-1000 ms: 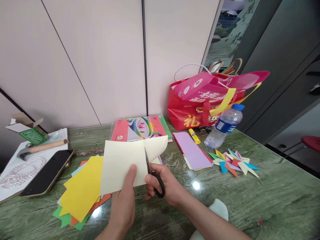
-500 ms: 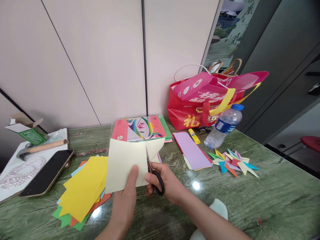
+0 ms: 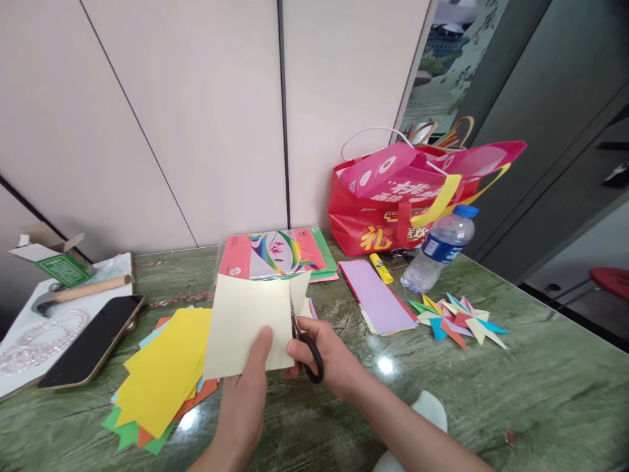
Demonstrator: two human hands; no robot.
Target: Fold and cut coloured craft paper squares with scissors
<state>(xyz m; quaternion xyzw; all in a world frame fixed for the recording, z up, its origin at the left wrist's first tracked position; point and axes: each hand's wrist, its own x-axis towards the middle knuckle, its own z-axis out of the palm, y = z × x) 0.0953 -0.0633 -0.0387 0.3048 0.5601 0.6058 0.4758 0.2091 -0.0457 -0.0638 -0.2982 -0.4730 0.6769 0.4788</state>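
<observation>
A cream sheet of paper (image 3: pixel 246 314) is held up over the table by my left hand (image 3: pixel 248 387), its thumb lying on the front and the other fingers hidden behind. My right hand (image 3: pixel 324 354) grips black-handled scissors (image 3: pixel 312 357), whose blades stand at the right part of the sheet. To the right of the blades, a strip of the cream paper curls away. Behind the sheet lies a plastic-wrapped pack of coloured paper (image 3: pixel 275 252). Left of my hands is a fanned pile of yellow, orange, blue and green sheets (image 3: pixel 164 373).
Purple paper strips (image 3: pixel 378 295), a yellow glue stick (image 3: pixel 381 268), a water bottle (image 3: pixel 439 249) and folded paper pieces (image 3: pixel 462 318) lie to the right. A red bag (image 3: pixel 363 223) stands behind. At left are a phone (image 3: pixel 93 341), a hammer (image 3: pixel 91 288) and a small box (image 3: pixel 61 259).
The strip right of the blades has bent further back and looks narrower. The cream sheet has tilted slightly, and the scissor blades now look closer together. Both hands stay nearly in place.
</observation>
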